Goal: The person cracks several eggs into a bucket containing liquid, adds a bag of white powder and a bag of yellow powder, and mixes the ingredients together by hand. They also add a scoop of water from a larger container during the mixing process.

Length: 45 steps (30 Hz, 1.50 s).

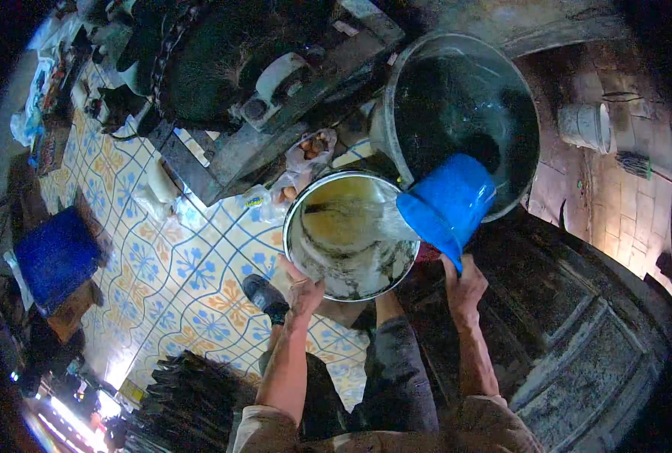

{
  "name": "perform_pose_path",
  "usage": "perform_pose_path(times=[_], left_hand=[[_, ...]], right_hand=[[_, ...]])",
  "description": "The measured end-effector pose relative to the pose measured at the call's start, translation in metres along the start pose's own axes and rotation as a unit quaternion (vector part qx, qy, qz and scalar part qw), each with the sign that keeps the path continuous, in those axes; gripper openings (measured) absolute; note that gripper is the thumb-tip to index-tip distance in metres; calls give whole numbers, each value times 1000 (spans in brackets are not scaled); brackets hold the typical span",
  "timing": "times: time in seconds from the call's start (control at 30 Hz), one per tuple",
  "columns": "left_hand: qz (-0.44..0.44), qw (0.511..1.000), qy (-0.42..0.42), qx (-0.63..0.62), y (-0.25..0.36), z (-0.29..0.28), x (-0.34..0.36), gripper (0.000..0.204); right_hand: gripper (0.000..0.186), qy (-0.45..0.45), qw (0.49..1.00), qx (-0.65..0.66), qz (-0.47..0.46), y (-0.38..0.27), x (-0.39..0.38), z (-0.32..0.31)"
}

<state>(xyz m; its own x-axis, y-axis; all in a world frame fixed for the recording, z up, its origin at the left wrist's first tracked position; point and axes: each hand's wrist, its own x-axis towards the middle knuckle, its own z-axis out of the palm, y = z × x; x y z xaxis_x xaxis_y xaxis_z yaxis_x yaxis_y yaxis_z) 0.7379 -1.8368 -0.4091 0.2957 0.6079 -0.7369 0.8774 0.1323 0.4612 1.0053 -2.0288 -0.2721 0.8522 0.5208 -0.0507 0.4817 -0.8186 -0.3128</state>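
My right hand (464,283) grips the handle of a blue plastic pitcher (456,196), which is tipped over the metal pot (351,283); a stream of clear liquid runs from its lip into the pot. My left hand (302,291) holds the pot's left side at the rim. The pot's inside looks stained, with yellowish liquid in it. Just behind the pitcher stands a large round tub (400,106) with dark water inside.
A patterned tile floor (200,264) lies left, with a blue square object (56,257) and plastic bags (313,147) of round brown items. A dark cluttered stove-like structure (207,68) is above, a white bucket (581,124) right, and dark panelled boards (592,377) lower right.
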Motion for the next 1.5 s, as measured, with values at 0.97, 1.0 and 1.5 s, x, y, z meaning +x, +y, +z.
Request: perform_pose_path(times=[0.97,1.0,1.5], left_hand=[[46,996,-10,-75,-19,30,16,123],[51,995,1,-90,-33,28,19,123],[56,997,39,-36,1,5,1,128]], right_hand=[[37,-154,968,-187,67,216,242,170],[37,-163,968,-178,64,201,235,189],[47,-332,844,282,313,109,242,108]])
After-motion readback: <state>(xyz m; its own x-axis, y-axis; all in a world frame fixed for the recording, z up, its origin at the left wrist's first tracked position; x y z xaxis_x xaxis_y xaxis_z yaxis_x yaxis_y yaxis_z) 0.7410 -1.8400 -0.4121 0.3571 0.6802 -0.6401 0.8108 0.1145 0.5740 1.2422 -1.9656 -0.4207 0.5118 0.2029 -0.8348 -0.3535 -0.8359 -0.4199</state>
